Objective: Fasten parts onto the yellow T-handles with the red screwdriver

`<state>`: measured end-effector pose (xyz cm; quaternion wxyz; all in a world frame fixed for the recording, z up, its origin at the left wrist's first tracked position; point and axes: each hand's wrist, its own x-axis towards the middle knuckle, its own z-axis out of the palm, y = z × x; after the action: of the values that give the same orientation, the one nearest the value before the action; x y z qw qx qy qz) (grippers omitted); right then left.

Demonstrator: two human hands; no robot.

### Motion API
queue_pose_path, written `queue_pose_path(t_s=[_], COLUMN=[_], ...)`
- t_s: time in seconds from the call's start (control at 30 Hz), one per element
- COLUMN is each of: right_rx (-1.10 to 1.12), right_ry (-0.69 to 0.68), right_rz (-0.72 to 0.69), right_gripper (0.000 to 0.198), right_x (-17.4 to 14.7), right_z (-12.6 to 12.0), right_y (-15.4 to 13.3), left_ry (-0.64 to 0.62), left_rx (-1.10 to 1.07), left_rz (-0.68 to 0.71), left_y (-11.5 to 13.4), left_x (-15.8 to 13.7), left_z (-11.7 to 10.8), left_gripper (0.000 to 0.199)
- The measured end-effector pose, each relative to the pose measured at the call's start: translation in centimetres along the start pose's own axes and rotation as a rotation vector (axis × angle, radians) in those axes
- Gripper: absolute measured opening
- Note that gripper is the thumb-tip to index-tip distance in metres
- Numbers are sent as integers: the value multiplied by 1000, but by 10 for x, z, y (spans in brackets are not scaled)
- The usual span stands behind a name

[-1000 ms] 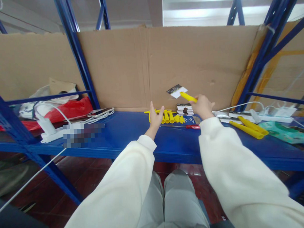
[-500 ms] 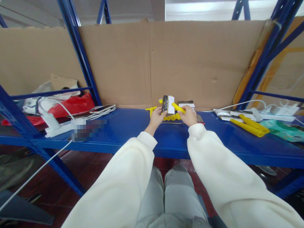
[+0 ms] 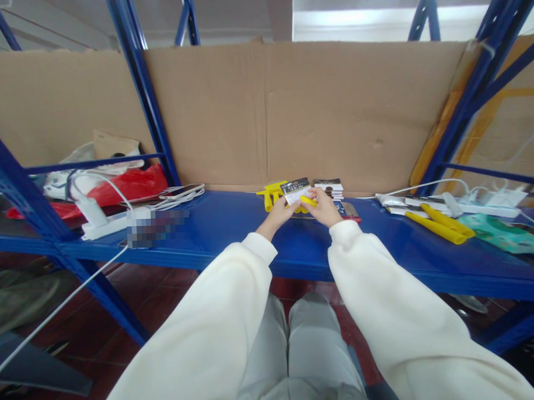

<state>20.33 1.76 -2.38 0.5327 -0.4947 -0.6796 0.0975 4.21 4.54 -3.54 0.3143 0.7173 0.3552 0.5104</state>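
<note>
My left hand [image 3: 278, 215] is closed on a black-and-white printed card [image 3: 296, 190], pinching its lower left edge and holding it tilted above the shelf. My right hand [image 3: 326, 207] grips a yellow tube [image 3: 308, 201], which lies against the card's lower right part. Behind my hands, several yellow tubes [image 3: 269, 197] lie on the blue shelf, partly hidden by the card and my fingers. Just beyond my right hand sits a stack of similar cards [image 3: 328, 188]. A small dark and red packet [image 3: 348, 210] lies beside that hand.
The blue shelf [image 3: 224, 230] runs across, with a cardboard sheet [image 3: 325, 110] upright behind it. At right lie more yellow tubes [image 3: 438, 224], a green packet [image 3: 502, 232] and a white power strip [image 3: 490, 207]. A red bag [image 3: 135, 184] and white cables [image 3: 181, 194] are at left.
The card has turned from upright to a slant and dropped lower. My right hand has moved left and the yellow tube now overlaps the card's lower part.
</note>
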Motion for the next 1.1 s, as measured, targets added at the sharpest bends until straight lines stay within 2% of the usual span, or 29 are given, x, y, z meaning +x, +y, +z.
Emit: queue_pose_path(t_s=[0.13, 0.2, 0.33, 0.43, 0.53, 0.73, 0.93, 1.1], right_rx=[276, 438, 644, 703, 731, 798, 803, 786], right_ry=[-15, -60, -166, -219, -269, -312, -321, -260], right_rz=[159, 307, 557, 644, 635, 590, 540, 488], right_gripper=[51, 43, 6, 8, 1, 11, 27, 34], right_x=[0, 1, 3, 4, 4, -1, -4, -2], right_z=[4, 3, -5, -9, -10, -11, -11, -8], right_y=[-5, -10, -17, -16, -12, -15, -20, -18], left_ry=[69, 94, 128, 137, 187, 338, 371, 405], left_rx=[-31, -46, -97, -148, -193, -350, -474, -485], left_rz=[-14, -45, -89, -73, -90, -100, -109, -147], left_y=[-1, -1, 3, 8, 11, 13, 18, 22], left_x=[3, 4, 3, 1, -1, -3, -6, -5], left_z=[-2, -2, -2, -3, -3, -3, -5, -4], left_gripper=[31, 31, 32, 35, 32, 37, 48, 51])
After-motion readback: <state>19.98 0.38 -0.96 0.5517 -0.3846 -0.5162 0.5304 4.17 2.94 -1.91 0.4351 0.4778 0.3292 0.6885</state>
